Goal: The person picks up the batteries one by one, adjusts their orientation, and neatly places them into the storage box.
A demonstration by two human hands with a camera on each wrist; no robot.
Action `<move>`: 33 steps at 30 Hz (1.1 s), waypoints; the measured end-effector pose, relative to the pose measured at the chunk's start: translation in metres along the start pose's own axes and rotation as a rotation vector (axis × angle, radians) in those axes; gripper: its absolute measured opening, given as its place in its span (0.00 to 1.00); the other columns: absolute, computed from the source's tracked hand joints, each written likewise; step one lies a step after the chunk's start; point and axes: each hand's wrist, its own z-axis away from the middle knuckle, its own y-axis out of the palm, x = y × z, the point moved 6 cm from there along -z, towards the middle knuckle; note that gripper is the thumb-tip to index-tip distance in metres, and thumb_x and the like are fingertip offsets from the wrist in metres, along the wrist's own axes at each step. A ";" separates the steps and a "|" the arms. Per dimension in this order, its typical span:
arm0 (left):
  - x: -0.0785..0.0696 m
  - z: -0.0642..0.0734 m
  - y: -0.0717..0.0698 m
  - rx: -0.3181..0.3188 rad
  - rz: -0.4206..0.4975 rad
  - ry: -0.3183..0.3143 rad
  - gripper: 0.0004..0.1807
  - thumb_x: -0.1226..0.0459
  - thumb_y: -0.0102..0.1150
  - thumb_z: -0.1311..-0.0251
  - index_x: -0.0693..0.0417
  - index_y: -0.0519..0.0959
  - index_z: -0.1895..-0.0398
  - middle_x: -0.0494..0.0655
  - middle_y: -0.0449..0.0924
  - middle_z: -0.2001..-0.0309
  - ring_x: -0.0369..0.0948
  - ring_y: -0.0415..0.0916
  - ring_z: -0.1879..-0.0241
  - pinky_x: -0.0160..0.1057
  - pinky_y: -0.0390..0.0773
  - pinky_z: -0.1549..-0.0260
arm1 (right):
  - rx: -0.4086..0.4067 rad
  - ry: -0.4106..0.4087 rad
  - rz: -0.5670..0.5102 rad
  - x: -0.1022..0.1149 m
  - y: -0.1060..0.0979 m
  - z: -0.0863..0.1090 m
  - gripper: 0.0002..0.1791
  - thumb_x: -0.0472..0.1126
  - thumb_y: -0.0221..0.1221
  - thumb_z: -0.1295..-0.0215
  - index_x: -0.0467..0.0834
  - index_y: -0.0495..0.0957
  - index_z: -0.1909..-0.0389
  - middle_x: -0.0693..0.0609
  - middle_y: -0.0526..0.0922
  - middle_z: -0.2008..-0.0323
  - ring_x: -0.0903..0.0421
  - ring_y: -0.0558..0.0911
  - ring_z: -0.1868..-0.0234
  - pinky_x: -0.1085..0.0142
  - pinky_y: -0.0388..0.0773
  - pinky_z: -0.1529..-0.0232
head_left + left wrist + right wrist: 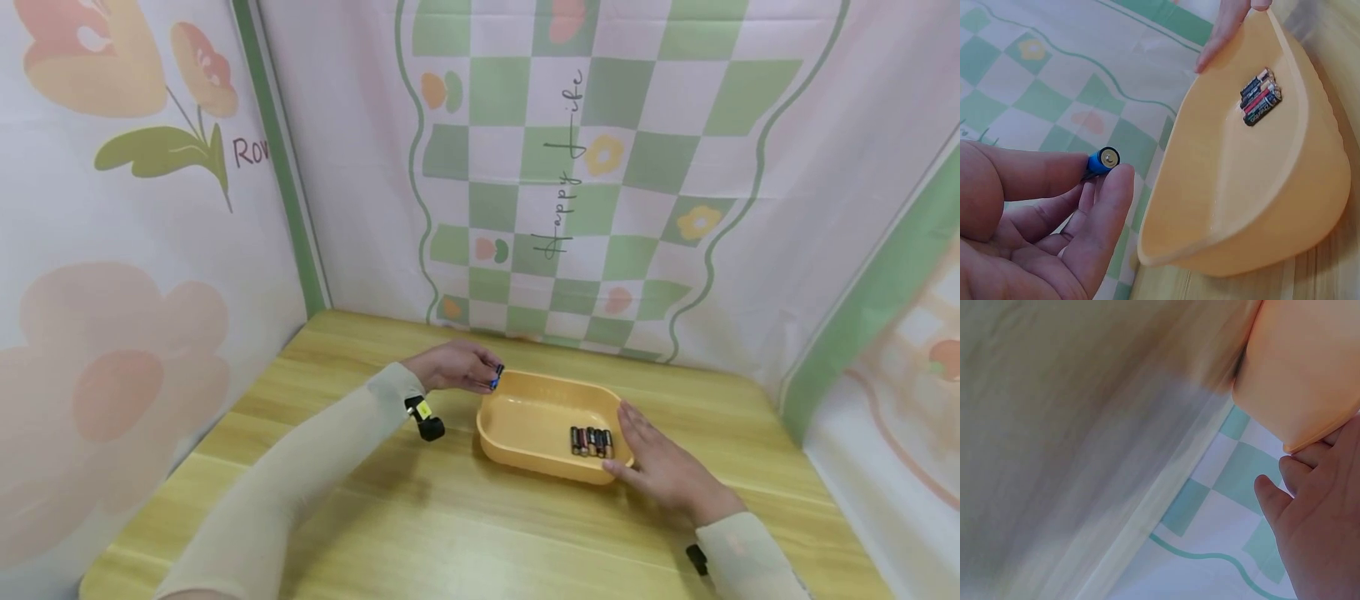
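Observation:
My left hand [459,367] pinches a blue battery [1104,160] between thumb and fingers, its round metal end showing in the left wrist view. It is held up near the far left corner of a yellow plastic tray [525,468]. At the tray's right end, my right hand [667,467] rests on the rim with its fingers extended and the thumb spread toward the near corner. Inside, toward that right end, several batteries [591,442] lie side by side in a row. The right wrist view catches fingers against the tray's rim [1325,434].
The tray stands on a wood-grain table [420,533]. Behind it hangs a curtain [555,167] with green and white checks, and another flowered curtain [150,233] closes the left side. A black wrist camera [427,423] sits below my left wrist.

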 end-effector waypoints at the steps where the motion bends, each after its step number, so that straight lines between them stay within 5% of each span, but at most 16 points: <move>1: 0.000 -0.002 0.002 0.005 0.001 0.003 0.18 0.80 0.54 0.39 0.72 0.71 0.44 0.63 0.76 0.54 0.48 0.79 0.60 0.43 0.82 0.53 | 0.001 0.000 -0.001 0.000 0.000 0.000 0.50 0.65 0.49 0.30 0.34 0.40 0.25 0.41 0.38 0.24 0.39 0.47 0.26 0.43 0.54 0.31; 8: 0.001 -0.010 0.016 0.030 0.005 0.014 0.18 0.80 0.54 0.39 0.72 0.71 0.45 0.67 0.75 0.51 0.47 0.80 0.64 0.43 0.83 0.55 | 0.000 -0.004 0.000 0.001 -0.001 0.000 0.50 0.65 0.49 0.30 0.35 0.40 0.25 0.43 0.37 0.24 0.40 0.47 0.26 0.43 0.54 0.31; 33: 0.012 -0.048 0.068 0.056 0.053 -0.007 0.15 0.81 0.54 0.39 0.71 0.74 0.49 0.58 0.78 0.64 0.46 0.79 0.68 0.42 0.85 0.59 | -0.002 0.013 -0.008 -0.002 0.002 0.001 0.50 0.65 0.48 0.30 0.35 0.40 0.24 0.43 0.37 0.24 0.40 0.46 0.26 0.43 0.53 0.30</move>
